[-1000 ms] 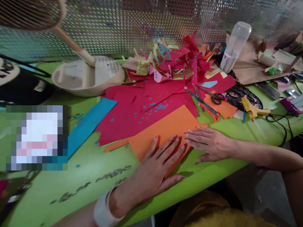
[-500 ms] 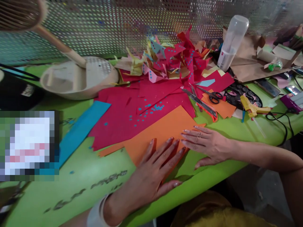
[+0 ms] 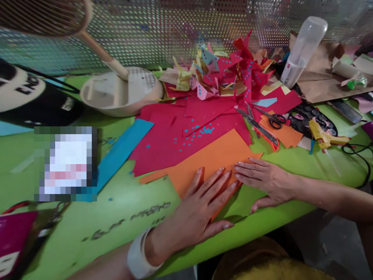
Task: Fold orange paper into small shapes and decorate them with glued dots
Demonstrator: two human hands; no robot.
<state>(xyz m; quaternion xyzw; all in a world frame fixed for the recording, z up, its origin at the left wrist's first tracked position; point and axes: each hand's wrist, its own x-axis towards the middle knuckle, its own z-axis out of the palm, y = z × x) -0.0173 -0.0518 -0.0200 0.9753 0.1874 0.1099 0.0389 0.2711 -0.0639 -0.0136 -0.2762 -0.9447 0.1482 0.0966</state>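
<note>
An orange paper sheet (image 3: 214,153) extends forward from under the left hand (image 3: 196,212), fingers spread; the right hand (image 3: 269,179), fingers nearly together, overlaps its right edge.

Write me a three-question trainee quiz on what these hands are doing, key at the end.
1. What colour is the paper sheet under the fingers of the left hand? A blue, B orange, C white.
2. True or false: the right hand is gripping the scissors.
3. Fill in: a pale band goes around the person's ____ wrist.

Key: 1. B; 2. false; 3. left.
</note>
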